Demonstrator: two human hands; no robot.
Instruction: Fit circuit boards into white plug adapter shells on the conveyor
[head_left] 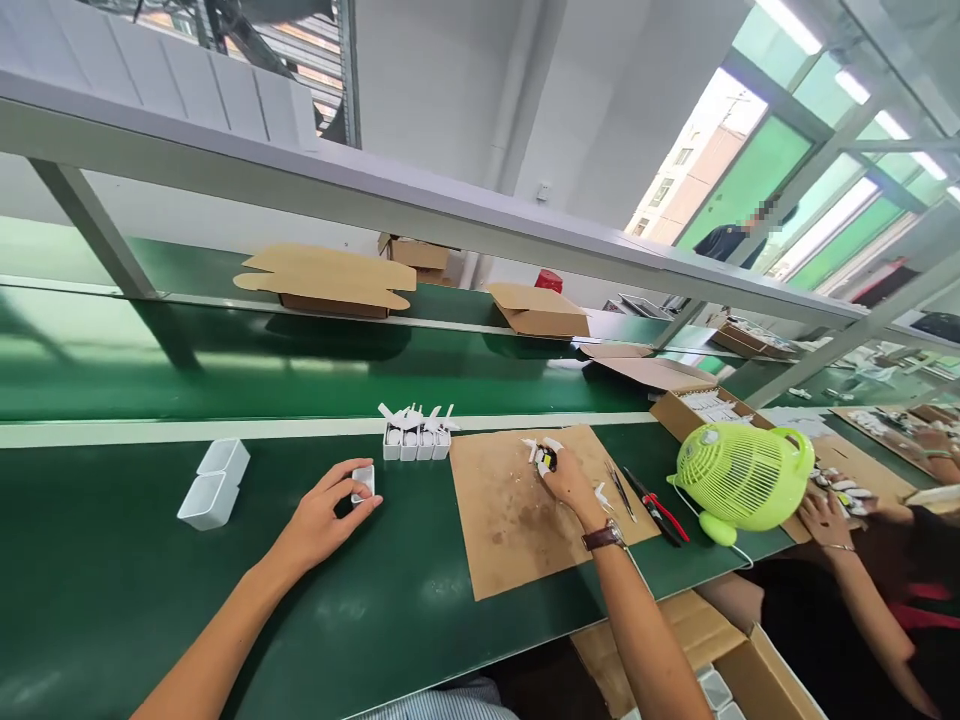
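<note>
My left hand (324,517) rests on the green table and pinches a small white box (363,483) between thumb and fingers. My right hand (568,478), with a watch on the wrist, lies on a brown cardboard sheet (517,520) and is closed on a small white and black part (545,459). Between my two hands stands a row of small open white boxes (415,440) with their flaps up. Two more white boxes (215,483) lie to the left of my left hand.
Red-handled pliers (660,507) and tweezers (619,489) lie right of the sheet. A green desk fan (739,475) stands beyond them. A co-worker's hand (825,520) works at the right. Cardboard boxes (330,280) sit on the far belt. An open carton (750,670) is below the table edge.
</note>
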